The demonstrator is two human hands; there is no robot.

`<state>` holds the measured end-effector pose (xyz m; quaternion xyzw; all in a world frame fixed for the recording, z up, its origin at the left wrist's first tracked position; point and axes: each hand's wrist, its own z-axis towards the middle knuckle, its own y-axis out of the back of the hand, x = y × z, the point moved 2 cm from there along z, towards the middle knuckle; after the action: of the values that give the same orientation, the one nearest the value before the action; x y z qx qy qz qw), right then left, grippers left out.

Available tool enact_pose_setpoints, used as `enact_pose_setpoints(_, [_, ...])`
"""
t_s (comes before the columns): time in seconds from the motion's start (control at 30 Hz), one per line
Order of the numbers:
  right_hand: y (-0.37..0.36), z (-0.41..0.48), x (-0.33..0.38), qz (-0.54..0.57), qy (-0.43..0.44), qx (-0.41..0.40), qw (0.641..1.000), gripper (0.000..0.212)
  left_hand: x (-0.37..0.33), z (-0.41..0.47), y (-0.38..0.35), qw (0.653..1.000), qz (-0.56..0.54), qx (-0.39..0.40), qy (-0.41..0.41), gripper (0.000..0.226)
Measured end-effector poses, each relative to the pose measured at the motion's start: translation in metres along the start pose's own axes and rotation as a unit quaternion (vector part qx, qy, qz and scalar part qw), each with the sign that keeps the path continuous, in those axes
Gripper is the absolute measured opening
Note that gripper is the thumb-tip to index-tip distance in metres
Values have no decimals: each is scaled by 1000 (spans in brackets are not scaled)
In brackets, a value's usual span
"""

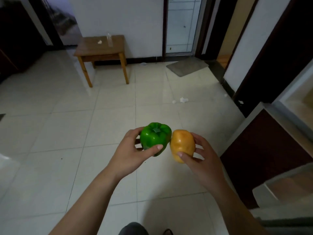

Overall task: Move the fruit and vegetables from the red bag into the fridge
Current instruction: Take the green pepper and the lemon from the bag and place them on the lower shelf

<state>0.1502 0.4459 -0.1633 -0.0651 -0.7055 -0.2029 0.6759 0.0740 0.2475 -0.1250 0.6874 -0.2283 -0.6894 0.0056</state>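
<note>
Glossy tiled floor (67,133). Left hand (133,155) grips lobed shiny green pepper (155,138); right hand (201,158) grips smooth orange fruit (182,145).

wooden table (101,46), grey mat (186,66), tiled floor (67,133)

Centre: pepper (155,138) in the left hand (130,155), touching the oval fruit (183,145) at its 3 o'clock, which the right hand (201,160) holds. Floor (67,124) beyond: table (94,48) at 11 o'clock against the wall (118,17), carrying a bottle (110,40) and paper wad (100,42); mat (186,66) at 1 o'clock; paper scraps (183,100) between mat and hands.
</note>
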Motion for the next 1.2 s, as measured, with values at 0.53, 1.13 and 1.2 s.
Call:
enact_pose_setpoints(0.53, [101, 196, 27, -66, -13, -281, 957, 61, -88, 306, -127, 965, -7, 228, -126, 66])
enact_pose_setpoints(1.13, [338, 280, 42, -136, 29, -550, 824, 67, -257, 426, -413, 850, -83, 455, -252, 58])
enact_pose_setpoints(1.2, [373, 290, 36, -147, 39, -571, 807, 69, -274, 434, -449, 843, -88, 466, -253, 61])
